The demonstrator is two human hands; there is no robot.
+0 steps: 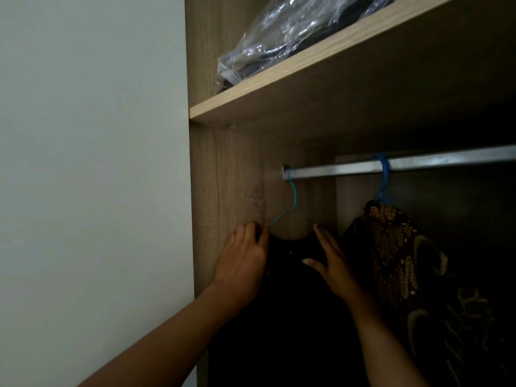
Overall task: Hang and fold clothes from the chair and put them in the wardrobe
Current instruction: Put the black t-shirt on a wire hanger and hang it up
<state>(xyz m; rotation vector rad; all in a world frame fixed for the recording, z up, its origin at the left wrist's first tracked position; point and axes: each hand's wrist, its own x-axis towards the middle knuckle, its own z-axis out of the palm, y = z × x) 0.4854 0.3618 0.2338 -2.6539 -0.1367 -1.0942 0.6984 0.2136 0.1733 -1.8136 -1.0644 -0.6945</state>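
Two garments hang on the flat silver metal rail (418, 163) of your oak-grain wooden wardrobe (231, 177): a black soft-cloth top (293, 303) on a thin turquoise wire hanger (293, 201) at the rail's left end, and a brown and gold patterned shirt (396, 261) on a blue plastic hanger (383, 174) just beside it. Your left hand (243, 261) pinches the black top's left shoulder between thumb and fingers, near the wire. Your right hand (332, 263) lies spread and flat against its right shoulder, gripping nothing. Expect light, limp cloth that slides easily off thin wire; hold at the shoulder seams over the hanger arms, not lower. Above, a clear plastic bag of dark clothing (279, 37) sits on the wooden shelf (321, 68).
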